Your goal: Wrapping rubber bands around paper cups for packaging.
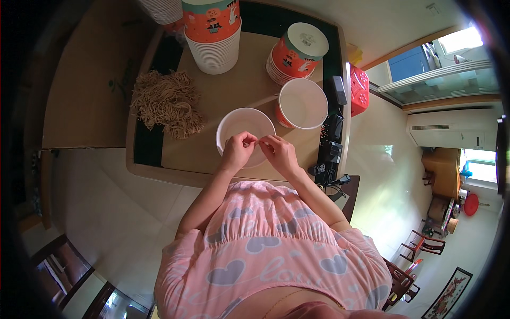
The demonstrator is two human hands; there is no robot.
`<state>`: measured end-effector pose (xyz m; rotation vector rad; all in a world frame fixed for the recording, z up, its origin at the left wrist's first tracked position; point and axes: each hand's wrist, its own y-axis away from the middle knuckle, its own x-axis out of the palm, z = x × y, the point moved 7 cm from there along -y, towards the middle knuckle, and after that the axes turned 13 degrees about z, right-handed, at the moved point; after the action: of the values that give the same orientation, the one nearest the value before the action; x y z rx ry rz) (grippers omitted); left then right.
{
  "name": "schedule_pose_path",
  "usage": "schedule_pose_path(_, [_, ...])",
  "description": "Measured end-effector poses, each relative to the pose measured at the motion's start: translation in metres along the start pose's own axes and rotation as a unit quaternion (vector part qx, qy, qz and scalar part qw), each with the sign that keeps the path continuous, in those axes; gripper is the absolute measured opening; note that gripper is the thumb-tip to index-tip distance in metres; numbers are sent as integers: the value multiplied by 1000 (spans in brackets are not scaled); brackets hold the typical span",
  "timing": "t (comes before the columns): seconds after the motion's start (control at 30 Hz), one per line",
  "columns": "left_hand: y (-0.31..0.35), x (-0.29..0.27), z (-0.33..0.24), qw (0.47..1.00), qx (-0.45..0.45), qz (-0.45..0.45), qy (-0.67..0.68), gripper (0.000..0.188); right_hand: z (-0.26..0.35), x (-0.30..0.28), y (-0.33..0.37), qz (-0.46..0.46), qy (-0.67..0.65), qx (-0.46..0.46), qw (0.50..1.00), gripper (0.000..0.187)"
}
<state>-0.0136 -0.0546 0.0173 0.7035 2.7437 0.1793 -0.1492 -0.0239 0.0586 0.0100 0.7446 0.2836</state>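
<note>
Above the near side of a white-lined paper bucket (229, 118), my left hand (239, 151) and my right hand (280, 153) meet with their fingertips close together. Each hand is closed in a pinch. Whatever lies between the fingers is too small to make out. To the right of this bucket stands a second open paper bucket (303, 103), red outside and white within. A bundle of tan strings (166, 103) lies on the left part of the table.
A tall stack of paper buckets (213, 53) stands at the back, and a shorter upside-down stack (297, 50) at the back right. Black power adapters (333, 127) and cables line the table's right edge. A red plastic basket (359, 91) is beyond it; a large cardboard box (90, 95) flanks the left.
</note>
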Motion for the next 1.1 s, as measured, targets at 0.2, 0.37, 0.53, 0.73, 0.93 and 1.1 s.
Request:
schedule_pose_path(0.2, [1,0,1,1000,1,10,10,11,-3,2,1,-10,-6,3,1000,11])
schedule_pose_path(0.37, [0,1,-2,1000,10,14,9,10,-4,2,2,-13,-12,5,1000,10])
schedule_pose_path(0.53, [0,1,4,1000,-3,12,-1,9,-1,0,1,-12,-20,4,1000,10])
schedule_pose_path(0.73, [1,-2,7,1000,-3,-7,-10,9,-3,1,2,-12,-14,6,1000,9])
schedule_pose_path(0.93, [-1,1,12,1000,-10,14,22,9,-3,0,2,-19,-12,1,1000,9])
schedule_pose_path(1.1, [-1,4,9,998,-29,50,5,9,-3,0,3,-19,-18,7,1000,9])
